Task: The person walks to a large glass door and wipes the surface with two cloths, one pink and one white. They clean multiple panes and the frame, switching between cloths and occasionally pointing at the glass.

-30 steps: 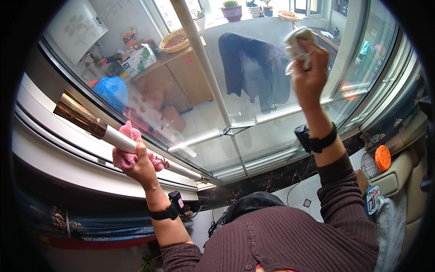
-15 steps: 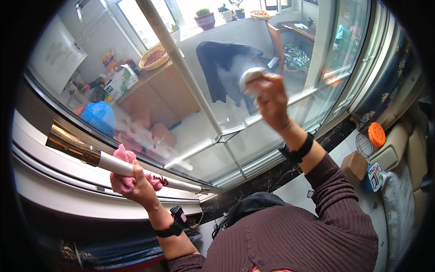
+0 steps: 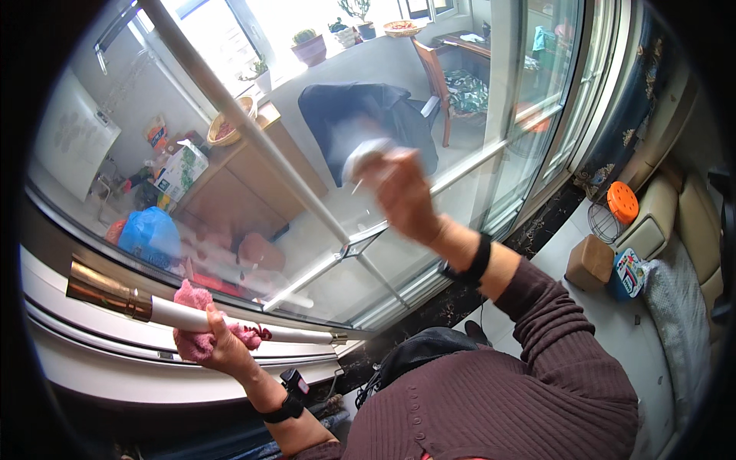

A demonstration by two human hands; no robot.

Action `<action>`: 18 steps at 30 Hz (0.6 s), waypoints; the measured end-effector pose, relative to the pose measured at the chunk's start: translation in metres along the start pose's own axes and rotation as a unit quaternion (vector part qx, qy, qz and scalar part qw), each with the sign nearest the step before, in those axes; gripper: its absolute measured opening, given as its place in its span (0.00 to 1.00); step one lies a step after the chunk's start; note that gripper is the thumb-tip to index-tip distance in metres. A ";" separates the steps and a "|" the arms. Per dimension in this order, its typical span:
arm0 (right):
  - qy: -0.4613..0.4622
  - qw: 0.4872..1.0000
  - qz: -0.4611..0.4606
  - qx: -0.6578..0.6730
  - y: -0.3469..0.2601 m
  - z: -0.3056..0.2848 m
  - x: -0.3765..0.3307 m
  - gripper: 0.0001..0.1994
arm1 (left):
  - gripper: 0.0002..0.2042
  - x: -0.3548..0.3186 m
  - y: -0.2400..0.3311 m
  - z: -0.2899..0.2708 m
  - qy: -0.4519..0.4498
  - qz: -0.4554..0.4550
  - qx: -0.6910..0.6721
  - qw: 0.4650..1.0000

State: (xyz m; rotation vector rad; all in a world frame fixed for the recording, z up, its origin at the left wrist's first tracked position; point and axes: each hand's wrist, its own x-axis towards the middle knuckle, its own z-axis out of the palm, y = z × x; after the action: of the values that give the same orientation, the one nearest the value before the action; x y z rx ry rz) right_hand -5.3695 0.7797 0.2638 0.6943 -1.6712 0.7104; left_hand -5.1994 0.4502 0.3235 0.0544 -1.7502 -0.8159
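Observation:
My right hand [image 3: 410, 195] is raised in front of the window glass [image 3: 322, 207], fingers closed on a white, cloth-like pad [image 3: 365, 157]. Motion blurs the pad, and I cannot tell its exact edges. Whitish haze shows on the pane around it. Lower left, my left hand [image 3: 230, 354] grips a white pole [image 3: 287, 335] with a gold metal end [image 3: 107, 291]. A fluffy pink cloth [image 3: 195, 345] is bunched around the pole under that hand. Part of the cloth is hidden by my fingers.
White frame bars [image 3: 245, 126] cross the glass. Behind it are a blue bag [image 3: 149, 236], a cabinet [image 3: 238, 165], a dark-draped object [image 3: 337, 115] and potted plants [image 3: 309, 47]. At right stand a brown block-shaped stool [image 3: 589, 263], an orange round seat [image 3: 622, 202] and a beige sofa [image 3: 668, 207].
The whole view has shifted, so the room appears further left. My right hand has swept the white pad left and a little nearer. My left hand keeps its grip on the pole and cloth.

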 end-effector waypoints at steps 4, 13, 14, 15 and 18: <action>-0.034 0.992 -0.056 0.108 -0.017 -0.004 0.001 0.11 | 0.17 0.000 0.008 0.007 0.018 0.005 0.017 1.000; 0.082 0.984 0.161 0.003 0.207 -0.123 0.004 0.24 | 0.19 -0.014 -0.017 0.009 0.142 0.033 0.201 0.969; 0.104 0.970 0.220 0.013 0.235 -0.135 0.003 0.21 | 0.20 -0.015 -0.022 0.007 0.156 0.022 0.228 0.961; 0.139 0.947 0.291 0.014 0.264 -0.146 0.004 0.19 | 0.21 -0.015 -0.027 0.006 0.184 0.005 0.224 0.957; 0.214 0.891 0.389 0.091 0.328 -0.182 0.012 0.15 | 0.21 -0.015 -0.036 0.001 0.190 0.025 0.254 0.948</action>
State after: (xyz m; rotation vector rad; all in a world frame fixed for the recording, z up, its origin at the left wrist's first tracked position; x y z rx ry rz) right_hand -5.5078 1.1283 0.2771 -0.0646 -1.4445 1.4832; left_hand -5.2081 0.4298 0.2914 0.4792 -1.5405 -0.2720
